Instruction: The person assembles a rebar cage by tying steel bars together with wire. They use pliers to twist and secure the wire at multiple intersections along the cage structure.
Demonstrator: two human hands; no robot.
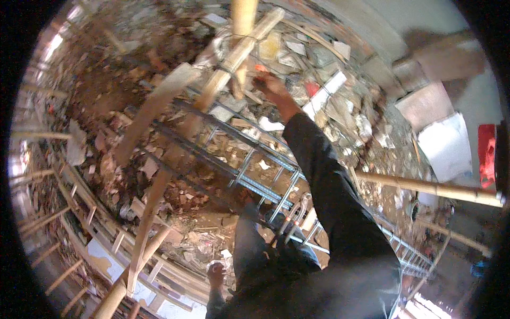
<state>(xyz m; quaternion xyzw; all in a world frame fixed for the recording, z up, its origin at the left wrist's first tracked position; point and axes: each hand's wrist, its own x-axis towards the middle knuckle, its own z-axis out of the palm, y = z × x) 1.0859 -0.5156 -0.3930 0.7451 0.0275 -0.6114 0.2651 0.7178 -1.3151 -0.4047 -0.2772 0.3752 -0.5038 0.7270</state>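
Observation:
My right hand (pixel 273 89) is stretched forward in a dark sleeve, beside a wooden post (pixel 226 72) tied with wire to an upright bamboo pole (pixel 243 21). Its fingers look curled, with a small orange spot (pixel 260 68) just beyond them; what they hold, if anything, is too blurred to make out. Under that arm runs a rebar cage (pixel 260 191) of long bars and cross ties. My left hand (pixel 215 276) hangs low by my leg, fingers closed, with something small and whitish at its top that I cannot identify.
Broken rubble and soil (pixel 175 196) cover the ground. A bamboo pole (pixel 425 187) juts in from the right, and a slanting wooden plank (pixel 146 228) stands at left. Timber framing (pixel 95 212) curves along the left. White sheets (pixel 446 143) lean against the right wall, near a red object (pixel 486 154).

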